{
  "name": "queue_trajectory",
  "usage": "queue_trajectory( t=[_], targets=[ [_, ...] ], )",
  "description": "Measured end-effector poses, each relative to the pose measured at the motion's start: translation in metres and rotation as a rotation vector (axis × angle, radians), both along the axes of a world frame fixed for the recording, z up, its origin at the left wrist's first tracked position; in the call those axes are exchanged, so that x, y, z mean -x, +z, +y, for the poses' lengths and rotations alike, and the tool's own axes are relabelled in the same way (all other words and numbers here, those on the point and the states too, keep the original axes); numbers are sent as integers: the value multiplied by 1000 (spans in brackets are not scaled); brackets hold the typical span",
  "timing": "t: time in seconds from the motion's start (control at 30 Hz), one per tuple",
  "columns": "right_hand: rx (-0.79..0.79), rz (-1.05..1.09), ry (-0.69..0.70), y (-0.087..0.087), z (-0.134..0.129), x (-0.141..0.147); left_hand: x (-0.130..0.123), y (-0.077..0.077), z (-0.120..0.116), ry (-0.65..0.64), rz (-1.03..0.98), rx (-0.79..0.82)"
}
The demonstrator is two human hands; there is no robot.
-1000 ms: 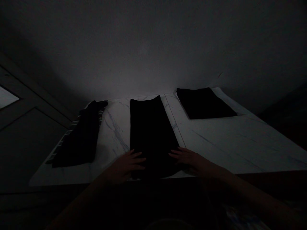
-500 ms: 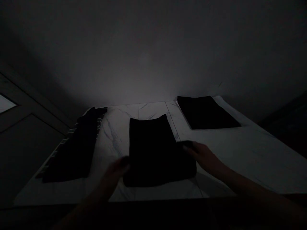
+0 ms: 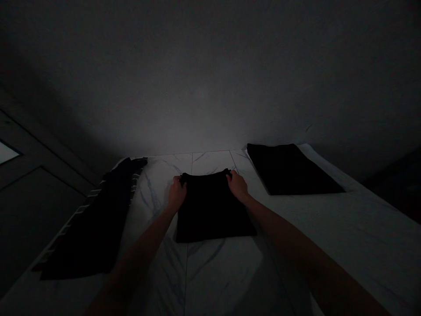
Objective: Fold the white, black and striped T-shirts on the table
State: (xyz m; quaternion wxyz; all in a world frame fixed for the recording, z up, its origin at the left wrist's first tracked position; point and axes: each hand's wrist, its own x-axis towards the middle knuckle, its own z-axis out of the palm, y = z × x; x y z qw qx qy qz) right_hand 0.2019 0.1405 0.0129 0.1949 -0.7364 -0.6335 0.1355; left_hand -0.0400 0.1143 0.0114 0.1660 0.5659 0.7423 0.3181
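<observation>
A folded black cloth garment [image 3: 212, 211] lies in the middle of the white marble table [image 3: 217, 274]. My left hand [image 3: 176, 194] pinches its far left corner, and my right hand [image 3: 237, 185] grips its far right corner. To the left lies a long black garment with pale stripes along one edge [image 3: 92, 228], apart from my left hand. A flat black folded garment [image 3: 289, 171] sits at the far right, beyond my right hand. Both are dark, and their details are hidden.
The marble top has grey veins and a thin seam. A plain grey wall [image 3: 204, 92] rises behind it. A dark door with a bright glass pane [image 3: 5, 153] stands at the left. The room is dim.
My hands have moved from the near part of the middle garment to its far corners and taken hold. That garment now looks shorter. The view has tilted upward, so the table sits lower.
</observation>
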Motion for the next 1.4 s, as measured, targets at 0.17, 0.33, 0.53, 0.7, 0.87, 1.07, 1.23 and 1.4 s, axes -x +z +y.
queue_trajectory(
  t=[0.17, 0.33, 0.53, 0.7, 0.87, 1.07, 1.23, 1.4],
  targets=[
    [-44, -38, -36, 2, 0, -2, 1, 1, -8, 6, 182, -25],
    [-39, -134, -56, 5, -7, 0, -1, 8, -18, 46, 403, -10],
    [-269, -284, 247, -1, -19, 11, -15, 0, -23, -232, 633, -302],
    [-67, -295, 302, -18, -8, 5, -15, -27, -10, -426, 629, -213],
    [-44, -313, 278, -14, -8, 4, -19, -26, -18, -397, 635, -148],
    [-218, -286, 495, -21, -88, 3, -27, -32, -97, -565, 648, -242],
    [-182, -281, 540, -35, -134, -12, -24, -40, -128, -604, 662, -228],
    [-154, -287, 533, -31, -132, -10, -24, -39, -123, -596, 681, -240]
  ],
)
